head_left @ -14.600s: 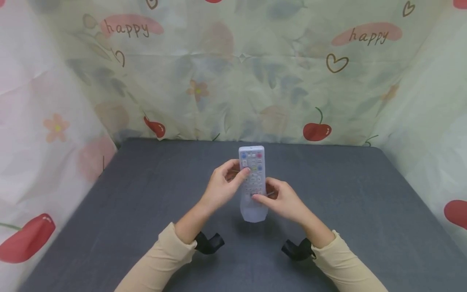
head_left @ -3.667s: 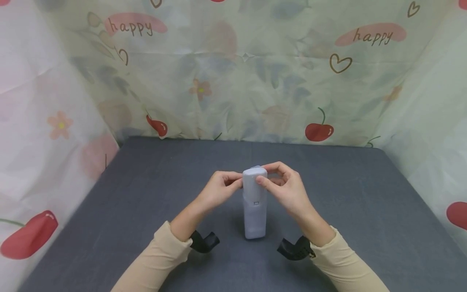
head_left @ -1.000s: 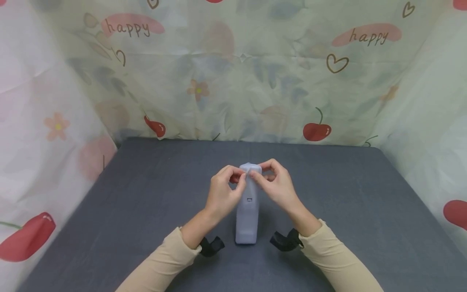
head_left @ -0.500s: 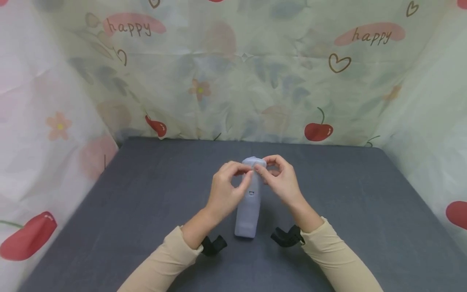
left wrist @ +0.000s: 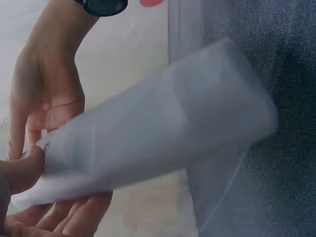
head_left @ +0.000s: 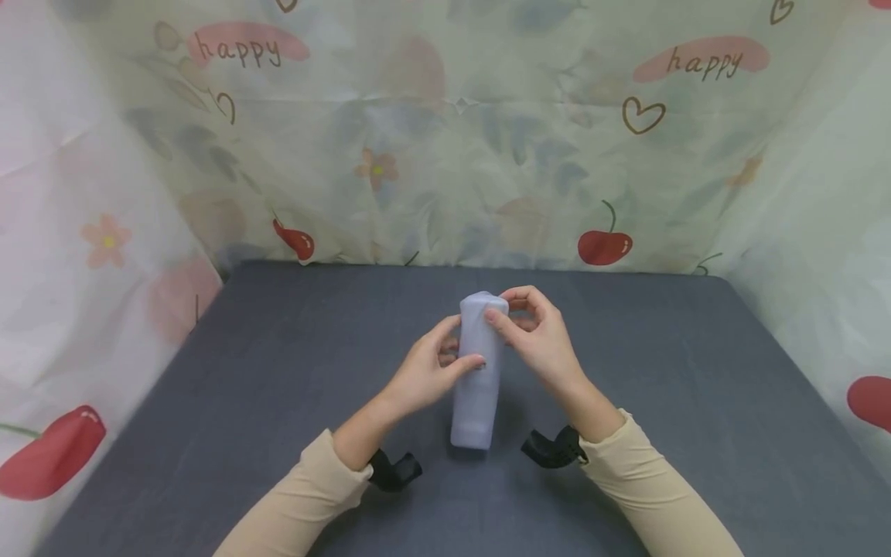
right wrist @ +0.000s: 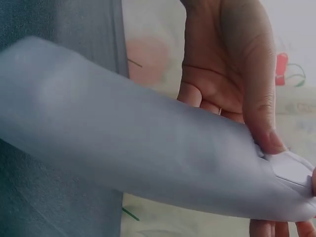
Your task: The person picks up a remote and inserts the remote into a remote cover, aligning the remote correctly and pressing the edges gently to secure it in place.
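Note:
In the head view a remote control (head_left: 476, 410) in a pale, translucent sleeve stands tilted above the table, its plain back towards me. My left hand (head_left: 425, 373) grips its left side about midway, thumb laid across the back near the small latch. At the upper right corner, my right hand (head_left: 544, 338) pinches it, thumb on the back and fingers behind. The left wrist view shows the sleeved remote (left wrist: 133, 133) blurred. In the right wrist view a whiter patch (right wrist: 291, 169) shows near the end of the sleeve (right wrist: 163, 143). The button side is hidden.
A dark grey cloth-covered table (head_left: 313, 325) lies beneath the hands. Patterned curtains (head_left: 445, 155) with cherries and hearts enclose its back and sides. Black straps with protruding pieces (head_left: 395, 470) sit on both wrists.
Buttons faced me at first; now the back does. Within the last half second my left hand left the top edge and moved down to grip the left side. My right hand stays at the top corner.

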### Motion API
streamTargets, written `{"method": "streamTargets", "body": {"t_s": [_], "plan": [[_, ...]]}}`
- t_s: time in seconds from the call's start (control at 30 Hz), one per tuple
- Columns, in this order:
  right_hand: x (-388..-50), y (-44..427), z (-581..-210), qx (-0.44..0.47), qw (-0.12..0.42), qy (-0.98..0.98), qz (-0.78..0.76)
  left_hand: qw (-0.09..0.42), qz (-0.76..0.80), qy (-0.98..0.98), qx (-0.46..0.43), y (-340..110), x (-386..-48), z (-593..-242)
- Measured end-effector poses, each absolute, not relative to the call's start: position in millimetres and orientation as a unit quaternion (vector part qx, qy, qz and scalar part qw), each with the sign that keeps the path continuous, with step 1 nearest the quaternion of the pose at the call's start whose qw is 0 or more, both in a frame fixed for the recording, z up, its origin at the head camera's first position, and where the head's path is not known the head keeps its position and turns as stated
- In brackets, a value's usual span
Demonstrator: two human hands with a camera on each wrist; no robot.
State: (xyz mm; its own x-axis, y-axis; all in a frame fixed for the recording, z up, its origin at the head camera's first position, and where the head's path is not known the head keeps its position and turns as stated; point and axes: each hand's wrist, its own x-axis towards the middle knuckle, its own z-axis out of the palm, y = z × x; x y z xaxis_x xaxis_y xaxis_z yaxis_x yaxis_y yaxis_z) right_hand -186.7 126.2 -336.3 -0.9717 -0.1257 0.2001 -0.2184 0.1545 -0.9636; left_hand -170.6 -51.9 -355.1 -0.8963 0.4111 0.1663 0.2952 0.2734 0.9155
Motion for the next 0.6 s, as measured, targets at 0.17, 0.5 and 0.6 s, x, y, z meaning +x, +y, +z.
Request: {"method": "streamTargets", "body": {"t_s": [0.17, 0.5, 0.6], "plan": [[-184.2, 127.1, -332.7, 0.131, 0.073, -0.771, 0.618, 0.053, 0.573, 0.79, 0.213, -49.8, -168.6, -353.7], [-182.4, 130.7, -326.7, 0.135, 0.061, -0.77, 0.62, 0.061, 0.584, 0.787, 0.188, -45.3, -166.6, -357.3], [-182.0, 131.3, -325.3, 0.136, 0.052, -0.772, 0.619, 0.053, 0.58, 0.789, 0.193, -44.9, -166.1, -357.5]]}}
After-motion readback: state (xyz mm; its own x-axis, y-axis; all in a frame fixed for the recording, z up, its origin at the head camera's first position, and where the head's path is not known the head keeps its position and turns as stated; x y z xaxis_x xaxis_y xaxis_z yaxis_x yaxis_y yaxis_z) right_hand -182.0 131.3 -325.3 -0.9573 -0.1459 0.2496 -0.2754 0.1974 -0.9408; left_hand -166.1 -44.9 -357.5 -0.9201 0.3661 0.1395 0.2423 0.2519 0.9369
